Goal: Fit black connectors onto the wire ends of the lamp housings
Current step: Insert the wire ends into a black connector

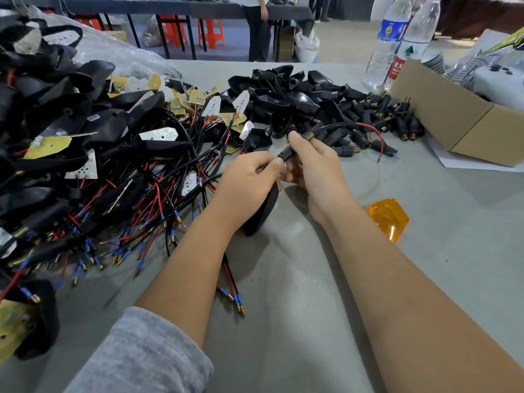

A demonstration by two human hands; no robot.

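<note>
Grey table covering (297, 279) is bearing heaps of wired lamp housings (93, 154) beyond the left hand's fingers. Left hand (249, 180) is curling round one black housing (262, 211); right hand (312, 163) is pinching a black connector (287, 154) between thumb and fingertips, its wires (368, 129) arcing past the knuckles towards loose connectors (377, 120).

Glossy black plastic lamp housings (286, 100) lie on the matt grey ribbed-cloth counter (297, 293), beside a translucent orange plastic lens (389, 218) and a brown cardboard box (459, 123).
</note>
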